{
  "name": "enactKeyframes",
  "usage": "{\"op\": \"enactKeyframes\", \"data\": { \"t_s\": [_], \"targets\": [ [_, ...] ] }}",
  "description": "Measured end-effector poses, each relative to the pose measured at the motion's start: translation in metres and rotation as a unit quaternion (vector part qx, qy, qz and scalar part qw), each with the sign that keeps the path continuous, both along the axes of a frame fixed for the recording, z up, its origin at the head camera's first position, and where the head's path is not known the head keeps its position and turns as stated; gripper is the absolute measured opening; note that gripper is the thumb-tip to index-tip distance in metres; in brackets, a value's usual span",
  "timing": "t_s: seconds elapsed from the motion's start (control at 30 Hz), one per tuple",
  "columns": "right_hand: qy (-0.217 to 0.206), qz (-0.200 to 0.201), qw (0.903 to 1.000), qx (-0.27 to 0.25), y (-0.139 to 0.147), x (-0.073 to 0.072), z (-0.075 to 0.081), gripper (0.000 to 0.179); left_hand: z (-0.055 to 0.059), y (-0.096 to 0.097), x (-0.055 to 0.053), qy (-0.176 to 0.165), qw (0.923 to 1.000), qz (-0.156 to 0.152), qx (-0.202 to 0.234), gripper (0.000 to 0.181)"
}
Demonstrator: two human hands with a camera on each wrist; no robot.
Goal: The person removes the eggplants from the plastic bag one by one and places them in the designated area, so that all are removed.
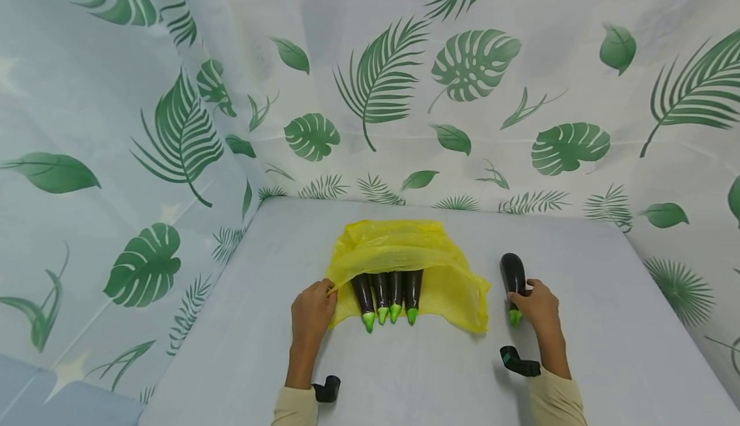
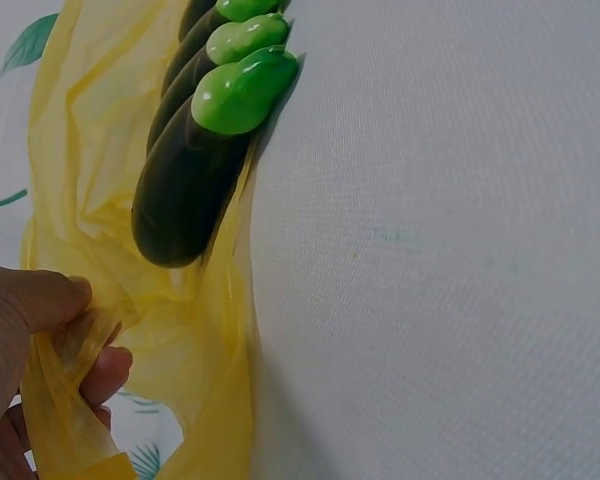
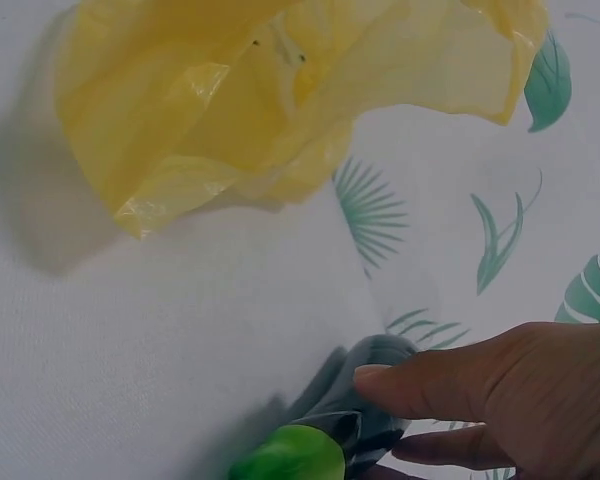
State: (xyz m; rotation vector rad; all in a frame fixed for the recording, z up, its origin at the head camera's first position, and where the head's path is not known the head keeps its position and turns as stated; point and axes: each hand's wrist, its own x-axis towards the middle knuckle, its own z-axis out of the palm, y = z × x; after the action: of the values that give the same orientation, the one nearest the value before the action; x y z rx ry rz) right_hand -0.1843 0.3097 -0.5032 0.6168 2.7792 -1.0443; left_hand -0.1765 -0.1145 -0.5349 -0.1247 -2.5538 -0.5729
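Note:
A yellow plastic bag (image 1: 399, 236) lies on the table with its mouth toward me. Several dark eggplants (image 1: 380, 290) rest side by side in it, green stem ends poking out and far ends hidden under the plastic. My left hand (image 1: 312, 313) pinches the left edge of the bag's mouth; in the left wrist view, the thumb (image 2: 55, 298) presses the film against the fingers. To the right of the bag, my right hand (image 1: 539, 307) grips another eggplant (image 1: 512, 272), its green stem end toward me. The right wrist view has the thumb (image 3: 420, 385) across its dark body.
The white table (image 1: 416, 374) extends around the bag. Behind it and to the left hang white cloth walls (image 1: 399, 162) with green leaf prints. A black wrist camera (image 1: 328, 389) sits at the left wrist, and another black camera (image 1: 520, 363) at the right.

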Motion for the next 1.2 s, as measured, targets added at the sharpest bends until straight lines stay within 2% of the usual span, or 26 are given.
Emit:
{"op": "enactKeyframes", "data": {
  "t_s": [0.63, 0.8, 1.2],
  "targets": [
    [0.008, -0.005, 0.9999, 0.008, 0.0, 0.004, 0.007, 0.069, 0.002, 0.0, 0.0, 0.007, 0.9999, -0.004, 0.006, 0.004],
    [0.01, -0.014, 0.9998, 0.005, 0.001, 0.006, 0.009, 0.069, 0.002, 0.0, 0.0, -0.002, 1.0, -0.004, 0.004, 0.005],
    [0.049, -0.034, 0.9981, -0.01, -0.009, 0.008, 0.031, 0.064, 0.005, 0.002, 0.0, -0.015, 0.9999, -0.005, 0.004, 0.008]
  ]
}}
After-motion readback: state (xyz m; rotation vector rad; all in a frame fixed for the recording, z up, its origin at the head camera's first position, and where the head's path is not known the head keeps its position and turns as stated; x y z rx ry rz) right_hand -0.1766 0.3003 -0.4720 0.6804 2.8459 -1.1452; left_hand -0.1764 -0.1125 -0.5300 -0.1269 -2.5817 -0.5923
